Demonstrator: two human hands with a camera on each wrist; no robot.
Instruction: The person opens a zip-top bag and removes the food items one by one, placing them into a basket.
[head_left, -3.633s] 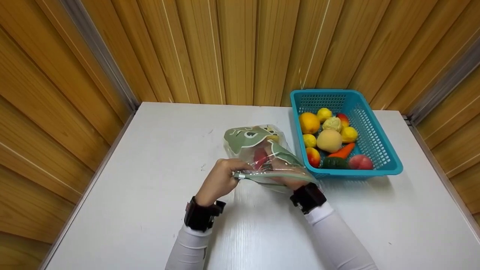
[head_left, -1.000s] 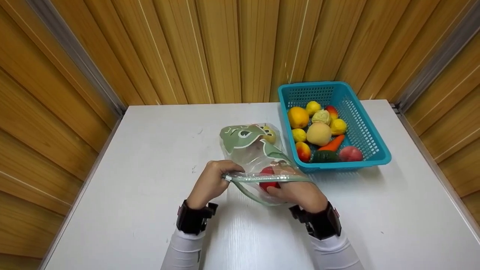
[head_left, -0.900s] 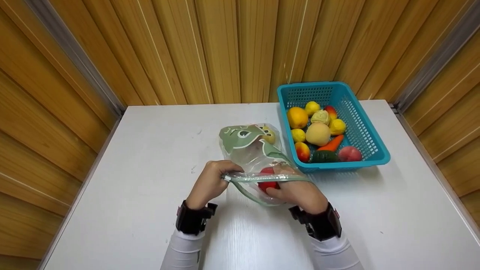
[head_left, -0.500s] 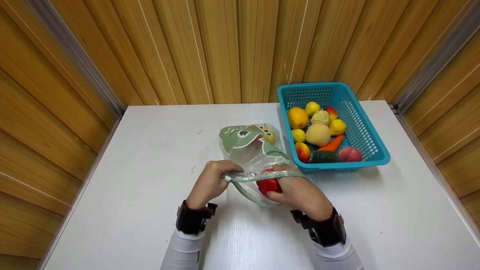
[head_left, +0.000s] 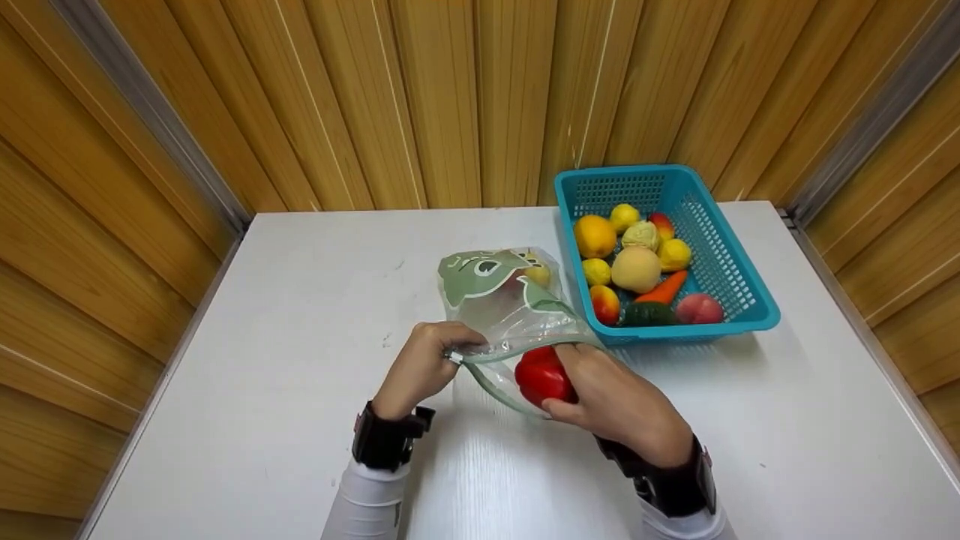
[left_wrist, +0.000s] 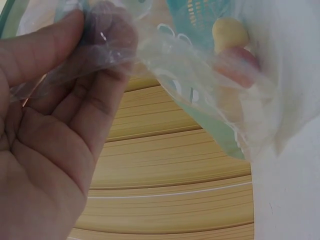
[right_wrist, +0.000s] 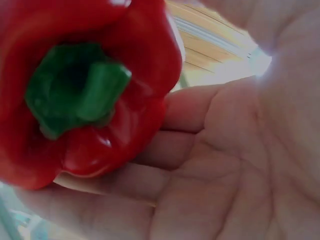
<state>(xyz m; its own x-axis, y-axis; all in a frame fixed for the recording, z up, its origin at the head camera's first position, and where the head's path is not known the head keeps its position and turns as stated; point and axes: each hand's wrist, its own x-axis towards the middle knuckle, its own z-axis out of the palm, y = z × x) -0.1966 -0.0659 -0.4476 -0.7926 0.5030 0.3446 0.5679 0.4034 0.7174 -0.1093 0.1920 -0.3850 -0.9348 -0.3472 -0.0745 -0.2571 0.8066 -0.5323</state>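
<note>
A clear zip bag (head_left: pixel 486 281) with a green animal-face print lies on the table, its mouth towards me. My left hand (head_left: pixel 426 367) pinches the bag's rim beside the white slider (head_left: pixel 454 357); the left wrist view shows film between thumb and fingers (left_wrist: pixel 107 35). At the open mouth, my right hand (head_left: pixel 619 394) grips a red bell pepper (head_left: pixel 541 376), with some fingertips hidden behind pepper and film. Its green stem (right_wrist: pixel 80 90) faces the right wrist camera. Deeper in the bag are a yellow item (left_wrist: pixel 230 34) and a reddish one (left_wrist: pixel 239 66), their kinds unclear.
A blue plastic basket (head_left: pixel 686 330) stands at the right, close to the bag. It holds lemons, an orange (head_left: pixel 595 235), a carrot (head_left: pixel 666 288), a peach (head_left: pixel 700 308) and several other fruits and vegetables. Wood-look panels (head_left: pixel 450 105) rise behind the white table (head_left: pixel 315 300).
My right hand has drawn back towards the lower right, bringing the bell pepper from inside the bag to its mouth. My left hand keeps its hold on the rim.
</note>
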